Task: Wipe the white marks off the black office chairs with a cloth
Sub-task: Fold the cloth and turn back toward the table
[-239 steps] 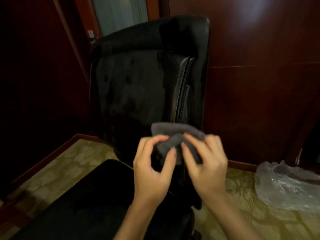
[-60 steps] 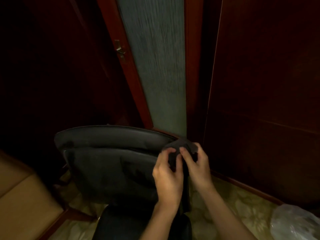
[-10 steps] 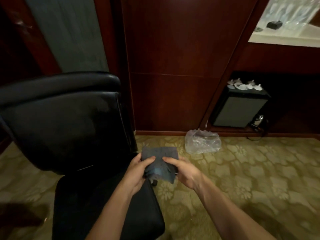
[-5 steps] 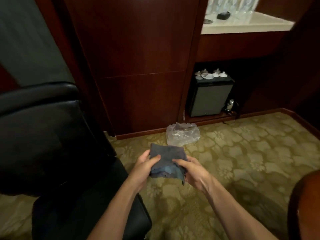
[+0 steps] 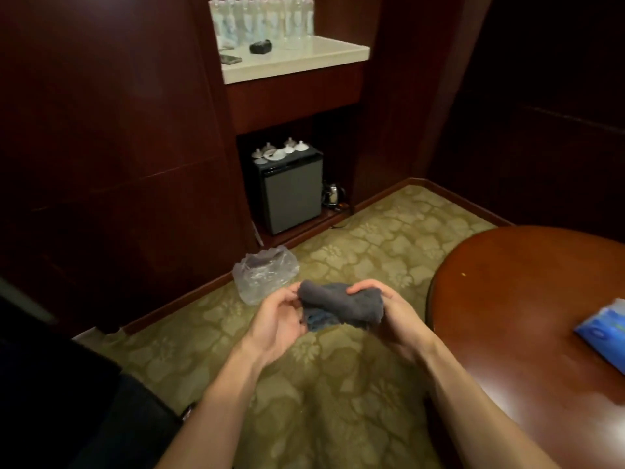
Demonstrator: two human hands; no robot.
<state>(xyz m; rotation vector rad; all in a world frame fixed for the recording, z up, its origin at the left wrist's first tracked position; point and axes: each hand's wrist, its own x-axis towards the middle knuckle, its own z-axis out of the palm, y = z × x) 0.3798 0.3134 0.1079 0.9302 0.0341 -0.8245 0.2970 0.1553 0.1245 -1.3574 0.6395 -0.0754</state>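
A folded dark grey cloth (image 5: 341,308) is held between both hands above the patterned carpet. My left hand (image 5: 275,328) grips its left end with the fingers curled under it. My right hand (image 5: 389,316) holds the right end, thumb on top. The black office chair (image 5: 67,401) fills only the lower left corner, away from the cloth; just its dark seat and back edge show.
A round polished wooden table (image 5: 524,316) stands at the right with a blue packet (image 5: 605,333) on it. A clear plastic bag (image 5: 263,274) lies on the carpet by the wall. A small black fridge (image 5: 291,191) sits under a white counter (image 5: 291,60) with bottles.
The view has swung right: the chair slid off to the left edge and the round table came in. Both hands keep the cloth, which is now bunched rather than held flat.
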